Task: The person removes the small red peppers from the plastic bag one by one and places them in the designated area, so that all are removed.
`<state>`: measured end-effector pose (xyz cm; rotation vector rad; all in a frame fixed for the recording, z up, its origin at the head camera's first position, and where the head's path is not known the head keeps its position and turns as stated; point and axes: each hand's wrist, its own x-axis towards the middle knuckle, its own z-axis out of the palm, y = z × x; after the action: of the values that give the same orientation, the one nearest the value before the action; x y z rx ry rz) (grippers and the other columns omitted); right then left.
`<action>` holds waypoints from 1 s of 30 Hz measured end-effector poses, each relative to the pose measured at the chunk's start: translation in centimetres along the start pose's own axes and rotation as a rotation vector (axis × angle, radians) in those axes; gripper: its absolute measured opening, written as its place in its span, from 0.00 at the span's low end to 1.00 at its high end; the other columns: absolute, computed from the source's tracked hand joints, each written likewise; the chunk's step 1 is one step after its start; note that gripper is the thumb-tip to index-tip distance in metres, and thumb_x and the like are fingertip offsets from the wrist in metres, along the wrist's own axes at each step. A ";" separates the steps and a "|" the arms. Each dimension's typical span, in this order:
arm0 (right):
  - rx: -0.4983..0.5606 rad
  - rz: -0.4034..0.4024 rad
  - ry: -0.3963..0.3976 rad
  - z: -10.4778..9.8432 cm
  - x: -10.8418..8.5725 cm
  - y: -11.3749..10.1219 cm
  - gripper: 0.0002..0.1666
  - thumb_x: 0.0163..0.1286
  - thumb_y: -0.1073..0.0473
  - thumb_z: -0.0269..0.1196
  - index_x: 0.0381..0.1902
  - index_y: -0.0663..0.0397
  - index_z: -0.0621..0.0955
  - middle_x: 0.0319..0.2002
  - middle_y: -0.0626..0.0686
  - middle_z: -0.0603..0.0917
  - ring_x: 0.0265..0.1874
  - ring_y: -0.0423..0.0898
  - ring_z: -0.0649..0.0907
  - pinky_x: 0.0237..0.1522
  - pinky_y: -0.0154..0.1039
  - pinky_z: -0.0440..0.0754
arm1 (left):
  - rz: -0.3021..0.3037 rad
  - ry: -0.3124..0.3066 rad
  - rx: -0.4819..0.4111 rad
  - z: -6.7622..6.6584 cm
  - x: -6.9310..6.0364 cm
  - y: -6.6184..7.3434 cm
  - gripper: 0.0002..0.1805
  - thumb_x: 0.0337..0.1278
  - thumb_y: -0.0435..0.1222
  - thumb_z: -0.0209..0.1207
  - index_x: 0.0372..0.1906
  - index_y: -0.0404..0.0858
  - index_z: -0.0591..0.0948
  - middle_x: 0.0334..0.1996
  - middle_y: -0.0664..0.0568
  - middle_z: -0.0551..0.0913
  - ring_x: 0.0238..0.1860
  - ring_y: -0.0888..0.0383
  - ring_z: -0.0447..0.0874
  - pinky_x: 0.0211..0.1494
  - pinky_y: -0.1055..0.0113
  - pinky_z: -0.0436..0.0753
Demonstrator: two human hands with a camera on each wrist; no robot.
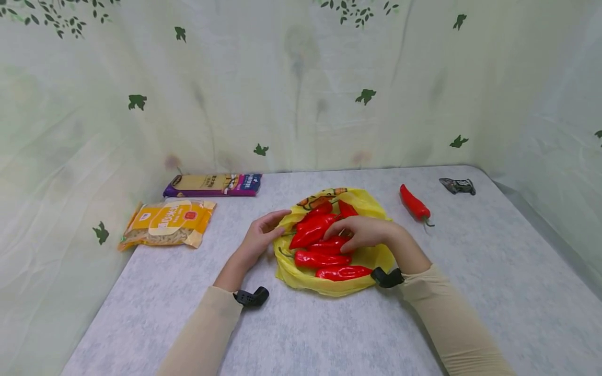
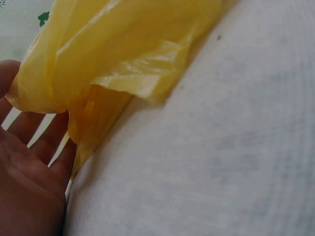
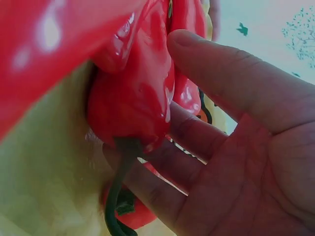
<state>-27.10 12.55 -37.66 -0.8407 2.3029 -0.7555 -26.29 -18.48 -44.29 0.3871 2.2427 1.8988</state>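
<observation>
Several red peppers (image 1: pixel 314 231) lie in a yellow plastic bag (image 1: pixel 324 286) with its mouth spread wide. The left hand (image 1: pixel 257 241) is at the bag's left rim; in the left wrist view its spread fingers reach behind the yellow plastic (image 2: pixel 123 44), and the hand (image 2: pixel 29 182) touches it. Over the bag, the right hand (image 1: pixel 364 231) reaches in among the peppers. The right wrist view shows that hand (image 3: pixel 236 147) with its thumb against one pepper (image 3: pixel 133 103) and its fingers curled beneath it, the green stem hanging down. The fingertips are partly hidden.
One red pepper (image 1: pixel 415 203) lies right of the bag, with a small dark packet (image 1: pixel 458 186) beyond it. At the back left are a purple-and-tan package (image 1: pixel 212 185) and an orange bag (image 1: pixel 168 223). A patterned curtain (image 1: pixel 301 104) stands behind the table (image 1: pixel 301 339).
</observation>
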 end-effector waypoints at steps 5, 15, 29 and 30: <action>0.008 0.010 -0.003 0.2 0.2 0.1 0.22 0.66 0.62 0.66 0.58 0.39 0.82 0.58 0.49 0.79 0.57 0.49 0.74 0.57 0.44 0.81 | 0.000 -0.003 -0.003 0.1 0.1 0.0 0.24 0.68 0.39 0.60 0.68 0.50 0.75 0.70 0.54 0.74 0.72 0.54 0.68 0.78 0.50 0.65; -0.001 0.006 -0.010 0.3 0.2 0.2 0.23 0.67 0.63 0.64 0.57 0.38 0.81 0.60 0.48 0.79 0.59 0.48 0.75 0.58 0.44 0.81 | -0.005 0.001 -0.007 0.1 -0.1 0.0 0.24 0.68 0.38 0.60 0.68 0.50 0.75 0.70 0.54 0.74 0.72 0.54 0.69 0.77 0.50 0.66; -0.004 -0.006 0.024 -0.1 -0.1 -0.1 0.23 0.66 0.66 0.63 0.56 0.39 0.82 0.58 0.48 0.80 0.56 0.49 0.76 0.55 0.42 0.82 | -0.003 -0.005 0.009 0.1 0.0 0.0 0.25 0.68 0.39 0.60 0.68 0.50 0.75 0.70 0.54 0.74 0.72 0.53 0.69 0.76 0.52 0.68; 0.000 0.002 0.028 -0.1 -0.2 -0.1 0.23 0.66 0.66 0.63 0.56 0.38 0.82 0.58 0.48 0.80 0.56 0.49 0.75 0.54 0.41 0.82 | -0.003 -0.005 0.009 0.0 0.0 0.0 0.25 0.68 0.39 0.60 0.68 0.50 0.75 0.70 0.54 0.74 0.72 0.53 0.69 0.76 0.53 0.68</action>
<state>-26.99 12.67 -37.47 -0.8322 2.3280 -0.7708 -26.23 -18.45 -44.31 0.3889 2.2480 1.8843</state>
